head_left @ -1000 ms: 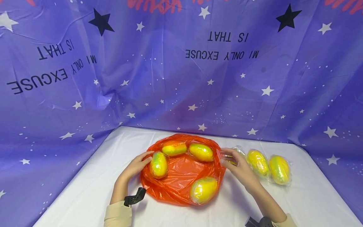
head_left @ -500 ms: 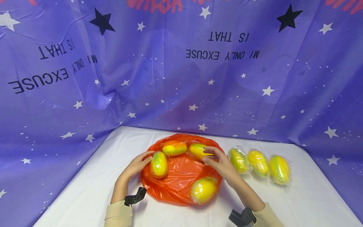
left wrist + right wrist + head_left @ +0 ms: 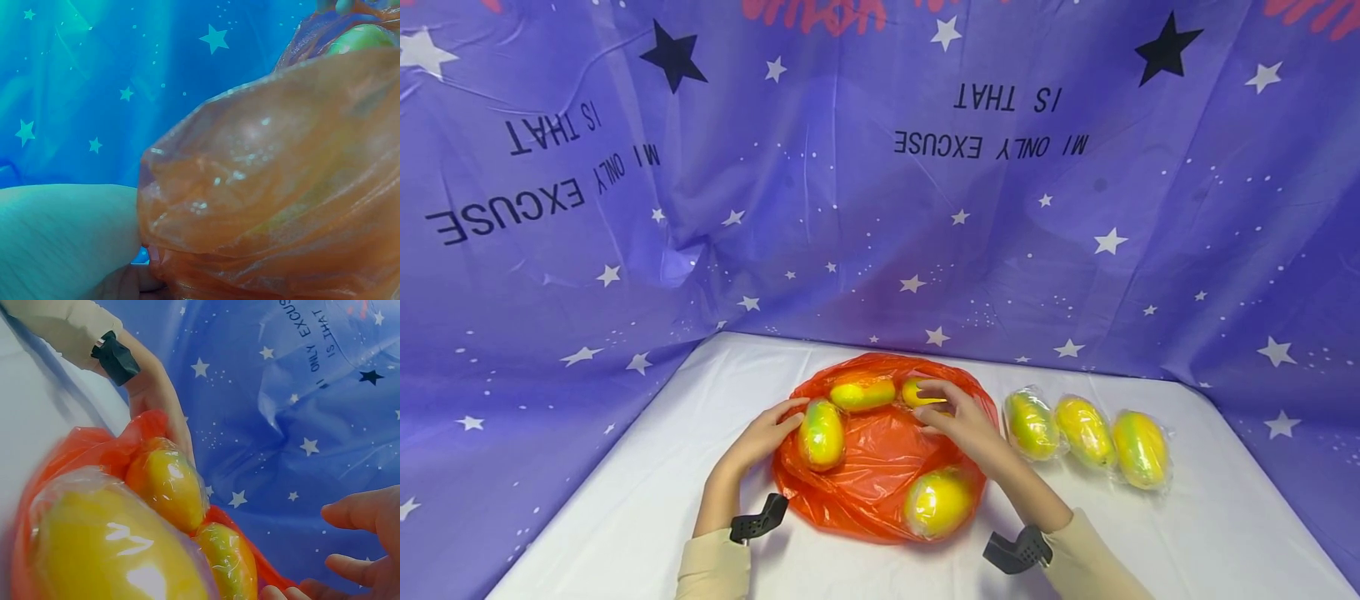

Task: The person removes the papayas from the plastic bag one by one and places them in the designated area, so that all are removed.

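Observation:
A red plastic bag (image 3: pixel 880 454) lies spread on the table with its mouth wide. Around its inside sit several yellow-green mangoes in clear wrap: one at the left (image 3: pixel 822 437), another at the back (image 3: pixel 863 394), a third at back right, partly covered by my right hand, and a large yellow mango (image 3: pixel 940 502) at front right. My left hand (image 3: pixel 763 437) holds the bag's left rim, its fingertips close beside the left mango. My right hand (image 3: pixel 962 421) reaches over the bag's right side; its fingers (image 3: pixel 359 515) are spread in the right wrist view.
To the right of the bag, three wrapped mangoes stand in a row on the white table: the nearest mango (image 3: pixel 1032 425), a middle mango (image 3: pixel 1084 429) and an outer mango (image 3: pixel 1140 450). A purple star-print cloth (image 3: pixel 850 208) rises behind the table and along both sides.
My right hand has moved left from the bag's right rim to over the back-right mango, uncovering the nearest mango of the row. The left hand and the bag stay put.

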The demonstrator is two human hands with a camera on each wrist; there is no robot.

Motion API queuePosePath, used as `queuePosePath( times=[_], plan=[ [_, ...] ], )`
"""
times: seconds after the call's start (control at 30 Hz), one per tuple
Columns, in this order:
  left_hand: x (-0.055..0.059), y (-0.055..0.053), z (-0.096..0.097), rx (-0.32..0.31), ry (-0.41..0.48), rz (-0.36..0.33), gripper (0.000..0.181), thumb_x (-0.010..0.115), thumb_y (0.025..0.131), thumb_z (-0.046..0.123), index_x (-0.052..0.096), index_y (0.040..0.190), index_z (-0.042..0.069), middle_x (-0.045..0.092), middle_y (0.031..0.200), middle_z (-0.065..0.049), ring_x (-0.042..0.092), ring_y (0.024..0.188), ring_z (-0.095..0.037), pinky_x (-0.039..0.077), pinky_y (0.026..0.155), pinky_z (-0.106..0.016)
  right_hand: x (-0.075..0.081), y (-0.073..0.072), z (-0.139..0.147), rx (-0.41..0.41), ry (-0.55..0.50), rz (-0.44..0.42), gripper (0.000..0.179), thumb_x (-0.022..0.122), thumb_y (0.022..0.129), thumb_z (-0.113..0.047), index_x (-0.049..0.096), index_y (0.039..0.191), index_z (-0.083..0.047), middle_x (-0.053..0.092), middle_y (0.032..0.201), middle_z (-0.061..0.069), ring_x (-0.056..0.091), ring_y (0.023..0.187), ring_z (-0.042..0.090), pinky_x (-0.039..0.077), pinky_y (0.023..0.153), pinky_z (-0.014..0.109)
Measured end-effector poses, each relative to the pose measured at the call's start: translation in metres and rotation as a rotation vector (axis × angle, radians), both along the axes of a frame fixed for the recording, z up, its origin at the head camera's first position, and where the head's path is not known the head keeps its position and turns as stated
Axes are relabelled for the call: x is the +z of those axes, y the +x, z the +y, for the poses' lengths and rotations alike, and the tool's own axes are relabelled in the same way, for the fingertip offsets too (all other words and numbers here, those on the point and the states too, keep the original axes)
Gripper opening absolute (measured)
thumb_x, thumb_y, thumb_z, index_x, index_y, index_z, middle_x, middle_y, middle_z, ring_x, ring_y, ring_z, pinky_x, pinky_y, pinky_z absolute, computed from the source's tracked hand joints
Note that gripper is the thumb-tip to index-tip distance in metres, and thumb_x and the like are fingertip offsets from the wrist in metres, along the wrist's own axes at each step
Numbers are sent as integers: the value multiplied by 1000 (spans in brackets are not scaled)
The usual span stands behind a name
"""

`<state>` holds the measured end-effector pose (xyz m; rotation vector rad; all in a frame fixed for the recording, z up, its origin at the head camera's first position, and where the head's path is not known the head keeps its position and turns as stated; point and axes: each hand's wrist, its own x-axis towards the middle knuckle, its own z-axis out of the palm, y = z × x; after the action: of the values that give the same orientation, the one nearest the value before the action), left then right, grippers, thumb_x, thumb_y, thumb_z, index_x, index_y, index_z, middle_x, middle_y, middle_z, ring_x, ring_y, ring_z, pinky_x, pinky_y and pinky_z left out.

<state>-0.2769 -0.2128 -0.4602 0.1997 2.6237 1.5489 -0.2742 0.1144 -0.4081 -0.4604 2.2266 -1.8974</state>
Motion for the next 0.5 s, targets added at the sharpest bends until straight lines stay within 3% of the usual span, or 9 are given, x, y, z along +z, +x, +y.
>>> queuePosePath(
  times=[0.17, 0.5],
  plan=[
    [0, 0, 1, -2, 3, -2, 43, 50, 101, 21, 49, 139, 1, 43, 143, -26, 32, 135, -45, 22, 110, -60, 1, -6, -9, 10, -11, -19, 46, 67, 91, -15, 51, 133, -5, 49, 132, 24, 57, 109, 32, 49, 89, 56],
    [3, 3, 0, -19, 12, 19, 43, 50, 101, 21, 48, 139, -1, 43, 142, -27, 32, 134, -46, 23, 109, -61, -7, -19, -28, 38, 6, -78, 49, 67, 91, -13, 48, 134, 2, 51, 129, 25, 59, 105, 29, 52, 86, 50]
  ],
)
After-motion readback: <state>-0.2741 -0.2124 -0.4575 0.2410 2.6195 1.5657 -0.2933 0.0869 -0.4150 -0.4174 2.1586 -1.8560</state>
